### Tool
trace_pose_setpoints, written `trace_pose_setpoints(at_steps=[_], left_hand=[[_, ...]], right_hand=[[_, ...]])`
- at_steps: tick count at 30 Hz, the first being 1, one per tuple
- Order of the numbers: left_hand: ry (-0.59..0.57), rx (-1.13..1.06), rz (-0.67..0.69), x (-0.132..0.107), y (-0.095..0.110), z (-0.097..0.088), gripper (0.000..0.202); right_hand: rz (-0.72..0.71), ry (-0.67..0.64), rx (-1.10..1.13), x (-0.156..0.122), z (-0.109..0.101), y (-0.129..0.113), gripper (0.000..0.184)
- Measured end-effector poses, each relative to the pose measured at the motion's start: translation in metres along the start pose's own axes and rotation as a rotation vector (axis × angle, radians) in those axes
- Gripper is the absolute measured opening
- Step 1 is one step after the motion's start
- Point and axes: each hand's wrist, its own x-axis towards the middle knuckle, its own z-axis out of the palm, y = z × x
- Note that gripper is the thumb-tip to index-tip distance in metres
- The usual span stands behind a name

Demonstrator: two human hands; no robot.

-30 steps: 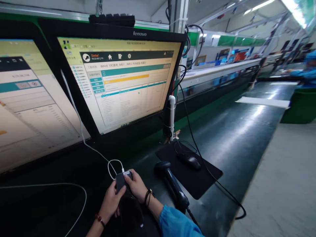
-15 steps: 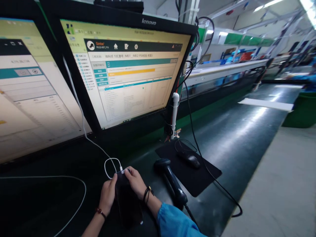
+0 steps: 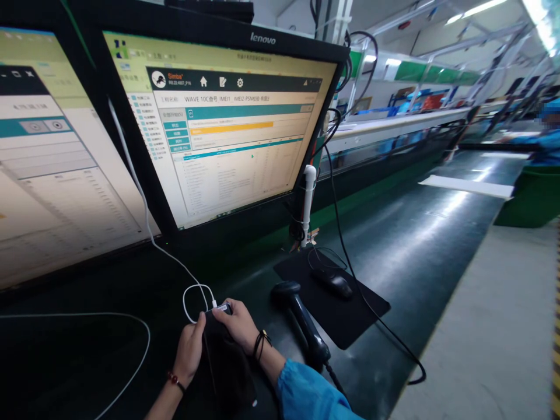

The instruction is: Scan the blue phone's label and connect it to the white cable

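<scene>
A dark phone (image 3: 219, 338) lies on the black bench in front of me, with a white cable (image 3: 192, 291) plugged into its far end. My left hand (image 3: 189, 349) grips the phone's left edge, thumb near the plug. My right hand (image 3: 238, 326) holds its right top corner, fingers curled over the end by the connector. The cable loops up past the Lenovo monitor (image 3: 223, 122), which shows a test program with an orange bar.
A black barcode scanner (image 3: 301, 324) lies just right of my right wrist. A mouse (image 3: 335, 283) sits on a black pad (image 3: 345, 306). A second screen (image 3: 48, 169) stands at left. A green conveyor (image 3: 415, 233) runs away right, where another person in blue (image 3: 545, 131) works.
Both hands stayed on the phone; my left thumb shifted up toward the plug end and the cable loop moved slightly. The view tilted a little upward.
</scene>
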Motion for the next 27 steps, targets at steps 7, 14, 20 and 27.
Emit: trace_pose_setpoints(at_steps=[7,14,20,27], left_hand=[[0.022,0.004,-0.01,0.003,-0.001,0.004,0.09],[-0.027,0.016,0.0,0.007,-0.01,0.001,0.091],[0.014,0.018,-0.019,0.002,-0.002,0.003,0.086],[-0.012,0.09,0.054,0.006,-0.003,0.003,0.098]], right_hand=[[0.036,0.029,-0.054,-0.004,0.001,-0.012,0.028],[0.088,0.053,-0.123,-0.012,0.003,-0.026,0.024],[0.098,0.063,-0.128,-0.015,0.003,-0.03,0.023],[0.088,0.055,-0.136,-0.015,0.003,-0.029,0.022]])
